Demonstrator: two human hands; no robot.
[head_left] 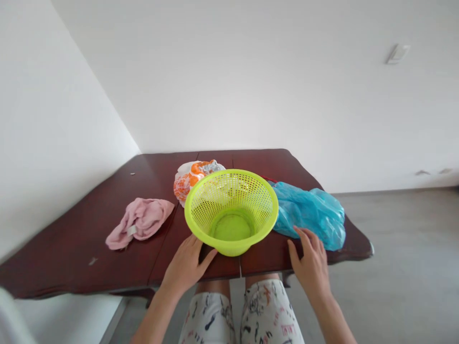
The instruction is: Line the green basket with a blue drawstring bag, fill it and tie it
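Pink cloth: lies bunched on the dark red table (89, 224), beyond my left hand and to its left; the long axis of this pink cloth (143, 222) slants from its near left end to a narrow far right end.
Left hand: my left hand (184, 260) is open, palm down over the near table edge, thumb spread from the fingers and gripping nothing that I can see; the fingertips reach the basket's near left rim, whether touching I cannot tell.
Orange-and-white bag: this crumpled bag (184, 184) sits farther out than my left hand, partly behind the basket.
Green basket: stands upright between my hands and a little beyond them, nearer the left; the mouth of this green basket (233, 227) points up, and being round, it has no long axis.
Blue bag: this blue bag (315, 210) lies just beyond my right hand, its long axis running from the basket outward to the right and slightly toward me.
Right hand: my right hand (311, 255) is open, fingers loosely curved and thumb apart, holding nothing, fingertips at the bag's near edge.
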